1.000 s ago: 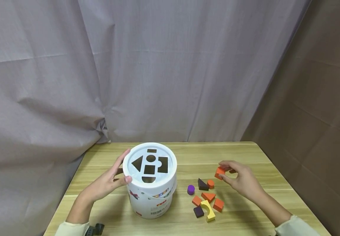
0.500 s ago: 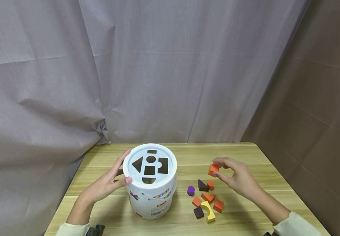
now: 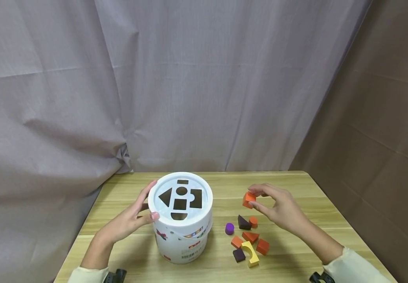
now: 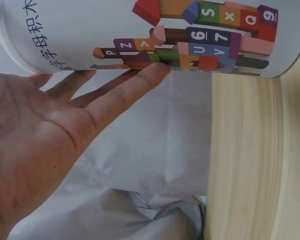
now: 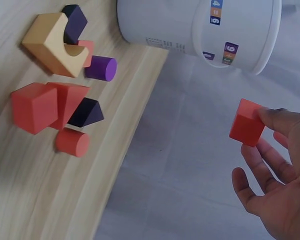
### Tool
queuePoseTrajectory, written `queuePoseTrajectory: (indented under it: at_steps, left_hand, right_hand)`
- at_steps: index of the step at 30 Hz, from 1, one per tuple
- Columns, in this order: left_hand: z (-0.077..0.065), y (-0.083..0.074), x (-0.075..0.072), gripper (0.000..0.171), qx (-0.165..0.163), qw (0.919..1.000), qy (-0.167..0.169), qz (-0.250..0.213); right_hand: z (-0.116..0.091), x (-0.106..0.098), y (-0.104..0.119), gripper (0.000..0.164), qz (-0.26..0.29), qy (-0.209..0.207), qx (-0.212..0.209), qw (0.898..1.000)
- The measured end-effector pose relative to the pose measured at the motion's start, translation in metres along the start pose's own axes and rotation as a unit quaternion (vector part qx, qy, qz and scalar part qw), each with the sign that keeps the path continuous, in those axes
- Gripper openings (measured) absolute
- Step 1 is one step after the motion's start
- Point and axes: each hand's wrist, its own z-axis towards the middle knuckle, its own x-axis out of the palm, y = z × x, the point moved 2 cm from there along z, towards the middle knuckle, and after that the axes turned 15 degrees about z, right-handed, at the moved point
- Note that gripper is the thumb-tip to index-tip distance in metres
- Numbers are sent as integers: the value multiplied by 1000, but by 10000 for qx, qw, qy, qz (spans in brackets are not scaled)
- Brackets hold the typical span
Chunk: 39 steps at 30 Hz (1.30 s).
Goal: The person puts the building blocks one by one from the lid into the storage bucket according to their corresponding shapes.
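A white bucket stands upright, its lid cut with holes of different shapes. My left hand rests against its left side, thumb at the rim, fingers extended and spread. In the left wrist view, those fingertips touch the bucket's printed wall. My right hand pinches a red-orange block between thumb and fingertips, raised above the table right of the bucket. The right wrist view shows the red block with its lower corner at a fingertip.
Loose blocks lie right of the bucket: a yellow arch, a purple cylinder, a dark triangular block, an orange cylinder, an orange triangle and several others. A grey curtain hangs behind the wooden table.
My right hand has moved left and slightly up with the red-orange block, nearer the bucket. The left hand, bucket and loose blocks stay put.
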Motion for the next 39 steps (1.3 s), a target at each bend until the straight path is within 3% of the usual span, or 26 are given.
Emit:
queuePoseTrajectory:
  at_steps: [13, 39]
  left_hand:
    - [0, -1, 1, 97, 23, 10000, -1, -46]
    - [1, -3, -1, 96, 187, 9998, -53, 1]
  right_hand:
    - [14, 5, 12, 48, 280, 59, -3, 9996]
    - [32, 15, 38, 51, 847, 16, -634, 9944]
